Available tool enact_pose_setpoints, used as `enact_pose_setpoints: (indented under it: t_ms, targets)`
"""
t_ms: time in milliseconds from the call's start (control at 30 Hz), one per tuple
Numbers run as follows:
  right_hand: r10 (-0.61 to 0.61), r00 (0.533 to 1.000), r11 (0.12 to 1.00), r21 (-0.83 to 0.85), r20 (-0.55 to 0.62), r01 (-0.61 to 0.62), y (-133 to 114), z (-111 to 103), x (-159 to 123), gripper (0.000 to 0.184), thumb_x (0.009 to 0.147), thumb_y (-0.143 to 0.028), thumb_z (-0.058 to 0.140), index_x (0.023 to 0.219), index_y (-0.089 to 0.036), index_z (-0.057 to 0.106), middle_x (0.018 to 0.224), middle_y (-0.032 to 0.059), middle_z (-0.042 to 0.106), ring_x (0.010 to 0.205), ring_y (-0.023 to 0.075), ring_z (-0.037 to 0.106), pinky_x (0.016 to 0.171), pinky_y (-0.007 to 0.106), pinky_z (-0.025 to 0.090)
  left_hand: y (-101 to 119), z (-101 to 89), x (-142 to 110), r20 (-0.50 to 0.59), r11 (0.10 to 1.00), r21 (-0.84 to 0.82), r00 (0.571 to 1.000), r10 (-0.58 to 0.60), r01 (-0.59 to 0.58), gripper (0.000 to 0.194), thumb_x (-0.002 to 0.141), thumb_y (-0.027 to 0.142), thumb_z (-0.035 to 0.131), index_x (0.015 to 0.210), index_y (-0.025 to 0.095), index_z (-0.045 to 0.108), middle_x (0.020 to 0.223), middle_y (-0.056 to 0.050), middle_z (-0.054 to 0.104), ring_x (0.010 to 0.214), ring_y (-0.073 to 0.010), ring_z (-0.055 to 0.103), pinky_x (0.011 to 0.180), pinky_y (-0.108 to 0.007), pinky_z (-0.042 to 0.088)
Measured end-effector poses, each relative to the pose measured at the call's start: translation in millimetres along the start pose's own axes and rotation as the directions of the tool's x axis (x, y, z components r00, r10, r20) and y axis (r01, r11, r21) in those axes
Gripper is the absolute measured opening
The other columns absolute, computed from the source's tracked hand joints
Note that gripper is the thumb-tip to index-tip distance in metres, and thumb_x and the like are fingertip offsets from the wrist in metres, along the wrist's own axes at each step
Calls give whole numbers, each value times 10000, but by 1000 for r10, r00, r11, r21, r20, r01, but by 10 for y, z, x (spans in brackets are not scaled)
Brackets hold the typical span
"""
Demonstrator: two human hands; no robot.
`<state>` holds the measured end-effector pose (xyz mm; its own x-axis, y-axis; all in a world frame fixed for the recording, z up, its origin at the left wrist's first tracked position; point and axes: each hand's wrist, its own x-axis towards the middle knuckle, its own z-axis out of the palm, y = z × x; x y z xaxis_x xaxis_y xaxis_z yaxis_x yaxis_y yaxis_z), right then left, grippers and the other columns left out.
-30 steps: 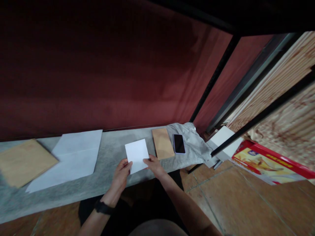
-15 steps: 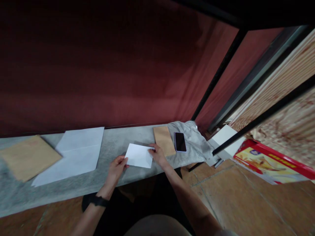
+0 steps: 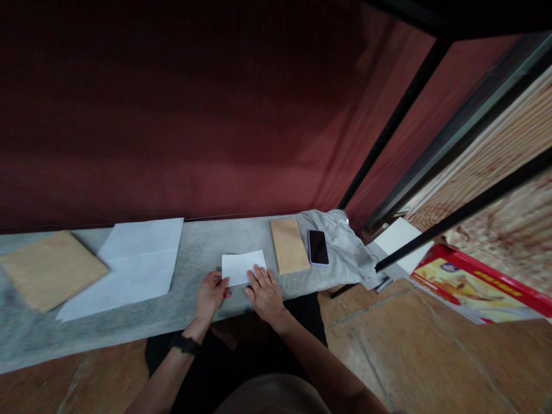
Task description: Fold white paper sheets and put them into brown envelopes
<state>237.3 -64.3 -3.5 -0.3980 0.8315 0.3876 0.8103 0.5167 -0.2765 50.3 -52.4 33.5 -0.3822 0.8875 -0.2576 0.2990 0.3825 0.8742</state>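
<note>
A small white sheet of paper [image 3: 242, 263], perhaps folded, lies on the grey cloth-covered bench [image 3: 215, 233] in front of me. My left hand [image 3: 212, 293] pinches its lower left corner between thumb and fingers. On the paper's lower right part rests my right hand [image 3: 266, 294], palm down, fingers stretched out and slightly apart. Just right of the paper is a brown envelope-like packet [image 3: 290, 246], and beyond it a phone [image 3: 318, 247] with a dark screen and a pale case.
Larger white sheets [image 3: 142, 259] lie to the left, partly under a brown paper piece [image 3: 54, 267]. A dark red wall [image 3: 172, 132] rises behind the bench. Black metal bars [image 3: 388, 129] slant down at the right, near a red and yellow box [image 3: 474, 287] on the tiled floor.
The white paper has come down flat onto the bench. My right hand has left its right edge, shifted lower, and now lies flat on it. My left hand keeps its corner.
</note>
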Motion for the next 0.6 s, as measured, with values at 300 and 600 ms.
enact_pose_setpoints:
  t_ms: [300,600]
  targets:
    - [-7,1000,999,-47,12,8,-25,-20,0,549,1032,-446,490,1509,-178,450,1571,143,418,1449,264,400,1194,471,292,-13,78,-153,-103,755,619,931,351,-216,399,931,299,443,1270,166,605,1140,-163,698,1064,-303,652,895,-425,497]
    - [44,999,999,-21,22,-44,-29,23,-10,467,1058,-335,417,1467,-128,503,1543,121,461,1428,237,436,1208,435,297,-134,418,-91,225,422,769,820,526,-481,621,998,416,309,1507,75,412,1600,-198,365,1507,-303,296,1218,-492,255]
